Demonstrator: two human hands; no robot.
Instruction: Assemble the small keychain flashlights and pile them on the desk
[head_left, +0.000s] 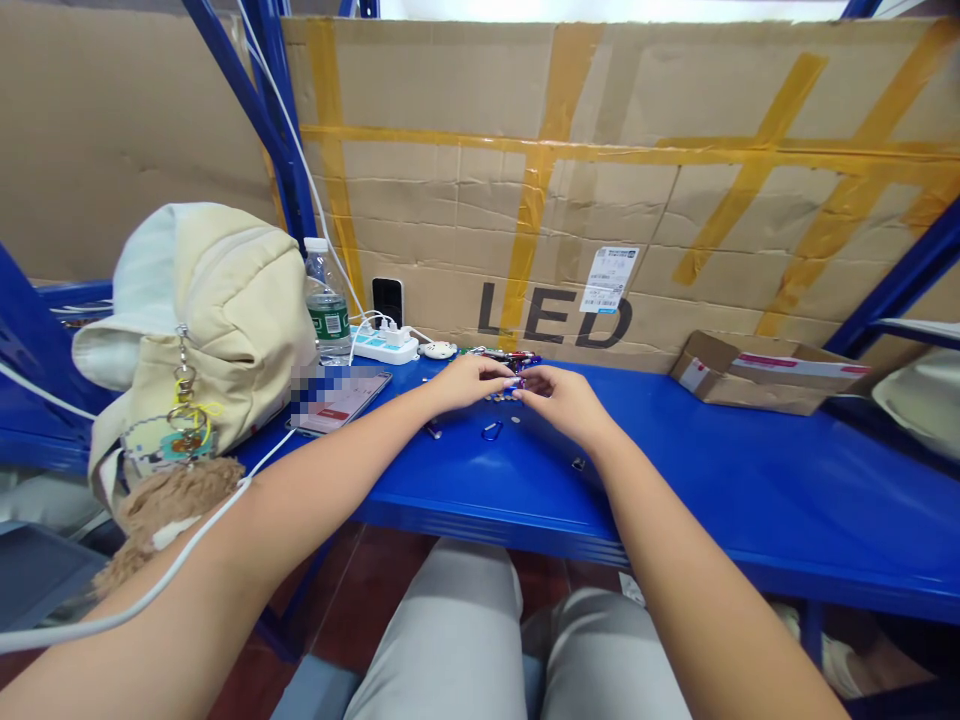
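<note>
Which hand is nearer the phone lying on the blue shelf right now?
Left. The left hand sits just right of the phone; the right hand lies beyond it, farther right.

Reaching forward with both bare forearms, angled inward; holding bare left grip point(469, 380) and bare right grip point(562, 395) palm-down, fingers curled, fingertips all but touching. Too small to tell whether pinched closed.

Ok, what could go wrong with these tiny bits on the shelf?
The small dark piece and blue oval clip lie near the front edge of the blue metal shelf; a forearm might knock them off. The clear plastic water bottle stands beside the white power strip; tipping could wet it.
</note>
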